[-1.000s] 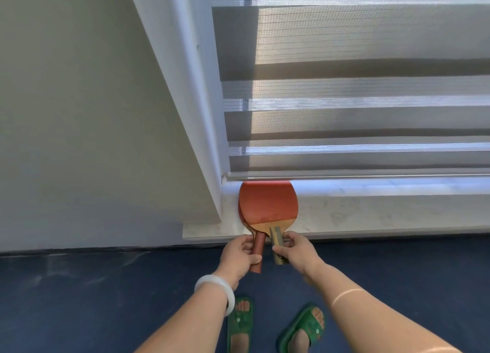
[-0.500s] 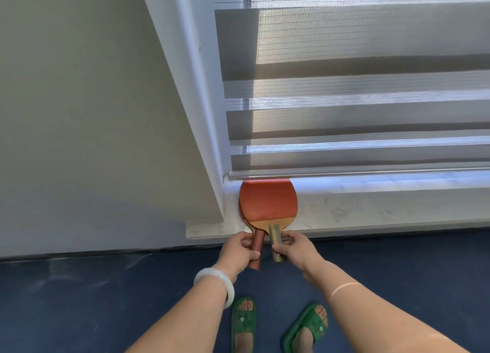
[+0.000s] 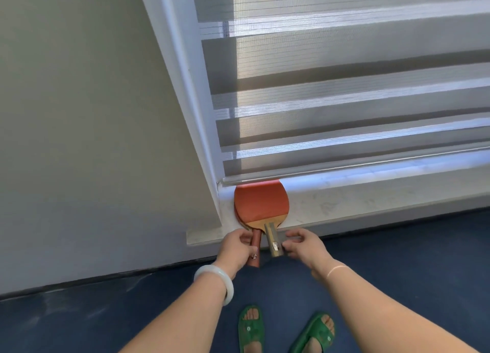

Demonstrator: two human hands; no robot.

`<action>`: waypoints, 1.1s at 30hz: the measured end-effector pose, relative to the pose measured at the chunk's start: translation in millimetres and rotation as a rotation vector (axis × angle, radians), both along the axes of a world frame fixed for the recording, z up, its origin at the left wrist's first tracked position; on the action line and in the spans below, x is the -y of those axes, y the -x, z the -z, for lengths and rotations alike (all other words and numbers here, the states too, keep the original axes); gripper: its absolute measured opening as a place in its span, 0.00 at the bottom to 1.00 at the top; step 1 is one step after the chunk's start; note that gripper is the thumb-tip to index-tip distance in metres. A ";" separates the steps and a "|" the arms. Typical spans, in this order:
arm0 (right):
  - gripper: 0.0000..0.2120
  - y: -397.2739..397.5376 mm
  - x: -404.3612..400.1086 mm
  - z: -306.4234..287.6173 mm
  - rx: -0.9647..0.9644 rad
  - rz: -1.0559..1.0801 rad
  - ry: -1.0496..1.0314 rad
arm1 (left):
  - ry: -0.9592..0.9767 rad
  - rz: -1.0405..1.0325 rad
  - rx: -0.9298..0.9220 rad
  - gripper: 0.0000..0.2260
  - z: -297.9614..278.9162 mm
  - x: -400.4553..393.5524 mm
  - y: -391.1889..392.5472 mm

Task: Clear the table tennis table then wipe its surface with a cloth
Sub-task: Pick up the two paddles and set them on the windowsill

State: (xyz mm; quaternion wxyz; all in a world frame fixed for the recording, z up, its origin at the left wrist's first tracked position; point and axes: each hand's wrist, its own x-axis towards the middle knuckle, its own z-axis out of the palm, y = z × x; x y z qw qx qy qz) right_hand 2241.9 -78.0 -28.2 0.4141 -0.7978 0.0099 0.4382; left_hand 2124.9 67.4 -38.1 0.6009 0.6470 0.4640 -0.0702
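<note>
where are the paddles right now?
Head view, lower centre: two stacked paddles lie on the windowsill in its left corner, handles overhanging its front edge.

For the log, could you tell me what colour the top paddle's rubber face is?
Orange-red, clearest in the head view.

An indoor games room, likely at home. Zebra blinds (image 3: 344, 100) hang at 1 o'clock over a pale windowsill (image 3: 371, 201). Blue sports flooring (image 3: 79, 321) lies below, with table tennis paddles (image 3: 261, 204) on the sill.
</note>
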 end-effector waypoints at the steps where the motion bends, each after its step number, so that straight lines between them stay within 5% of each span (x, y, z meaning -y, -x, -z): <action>1: 0.11 -0.8 4.4 -6.6 0.002 0.023 -0.013 | -0.027 0.015 0.005 0.14 -4.6 0.1 -2.9; 13: 0.12 -33.4 164.2 -93.6 0.187 0.394 -0.092 | -0.218 0.466 0.139 0.11 -88.3 90.3 -98.5; 22: 0.13 9.6 418.0 -174.0 0.348 0.779 0.001 | -0.289 0.931 0.367 0.11 -167.3 316.6 -153.5; 33: 0.13 218.3 672.1 -224.5 0.404 1.338 0.199 | -0.237 1.561 0.564 0.10 -211.4 636.7 -68.3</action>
